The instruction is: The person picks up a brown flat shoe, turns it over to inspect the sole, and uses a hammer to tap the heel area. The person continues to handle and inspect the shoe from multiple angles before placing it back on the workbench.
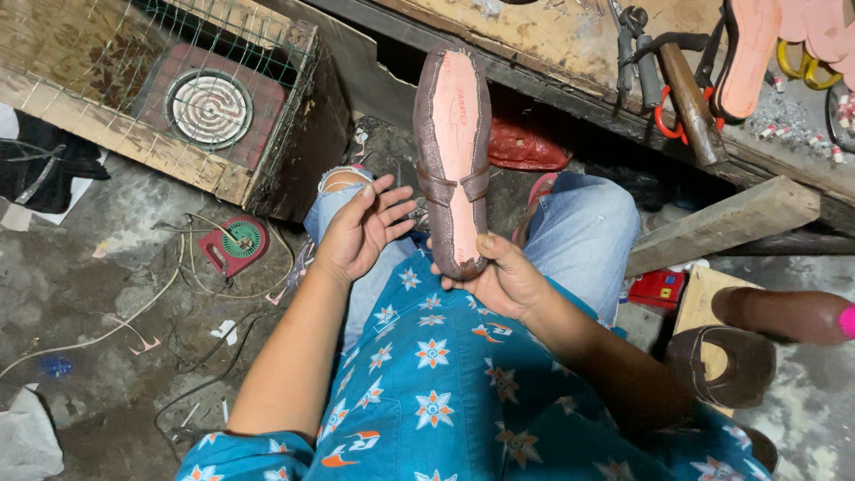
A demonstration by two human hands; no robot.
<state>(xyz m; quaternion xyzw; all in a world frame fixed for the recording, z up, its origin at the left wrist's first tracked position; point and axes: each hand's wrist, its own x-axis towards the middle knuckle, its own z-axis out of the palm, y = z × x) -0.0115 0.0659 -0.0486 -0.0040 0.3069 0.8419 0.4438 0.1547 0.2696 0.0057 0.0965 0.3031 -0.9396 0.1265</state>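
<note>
Across the top of the view runs a worn wooden workbench (pixel 570 44), littered with pliers (pixel 641 53), a wooden-handled hammer (pixel 690 102), pink cut-out soles (pixel 748 53) and scattered small bits. At the upper left stands a wire-meshed wooden crate (pixel 107 134) with a round coil heater (pixel 209 109) set in red brick inside it, and below it on the stained concrete floor (pixel 80 294) lies a small red and green device (pixel 236 245) among loose wires. A wooden plank (pixel 726 223) leans at the right, above a dark brown shoe upper on a block (pixel 726 365). Seated over all this, the person wears a blue shirt with star-like flowers and light jeans. Raised above the knees is an unfinished brown leather shoe (pixel 454 160), sole side up, its pink insole showing between folded leather edges. The right hand (pixel 499 281) grips the shoe's near end, thumb pressed on top and fingers wrapped beneath. The left hand (pixel 361 227) hangs open just beside the shoe, palm turned toward it, fingers spread and holding nothing.
</note>
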